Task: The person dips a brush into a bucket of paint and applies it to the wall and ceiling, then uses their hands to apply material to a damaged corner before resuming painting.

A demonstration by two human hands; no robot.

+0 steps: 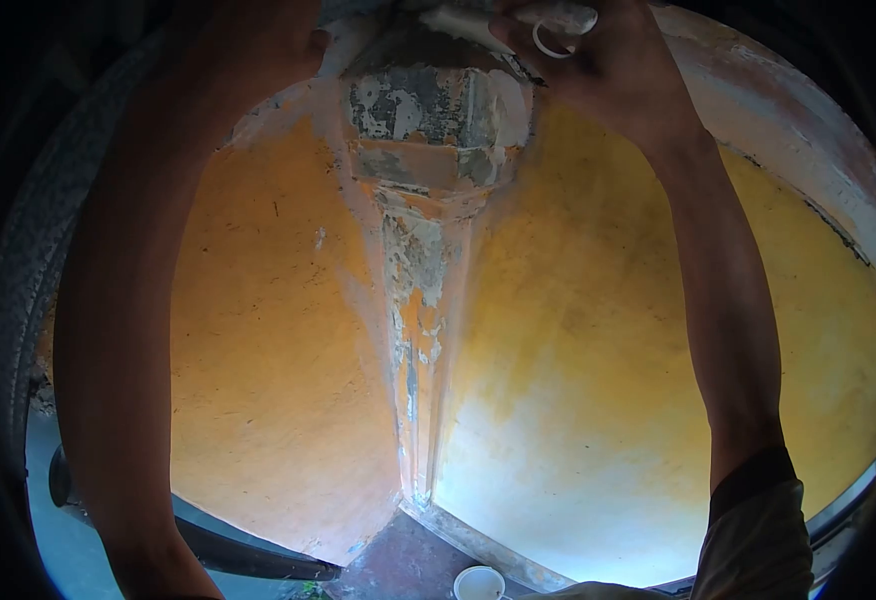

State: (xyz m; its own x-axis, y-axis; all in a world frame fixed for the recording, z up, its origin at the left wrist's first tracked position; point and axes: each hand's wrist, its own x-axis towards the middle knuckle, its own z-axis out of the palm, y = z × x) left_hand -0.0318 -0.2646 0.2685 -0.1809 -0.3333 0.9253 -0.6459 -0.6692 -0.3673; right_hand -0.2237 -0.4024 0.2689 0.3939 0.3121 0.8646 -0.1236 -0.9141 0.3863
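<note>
Both of my arms reach up towards the top of a column with peeling paint (433,160). My left hand (283,40) is at the top edge, left of the column's head, dark and partly cut off, so its fingers are hidden. My right hand (593,60) is at the upper right of the column's head, with its fingers closed around a pale object with a white ring-shaped part (563,28). What this object is, I cannot make out. The fingers of my right hand are close to the column's upper right edge.
Yellow-orange wall surfaces (268,300) lie on both sides of the column, the right one (578,350) pale near the bottom. A white round container (479,583) stands far below. A dark pipe (248,550) runs at the lower left.
</note>
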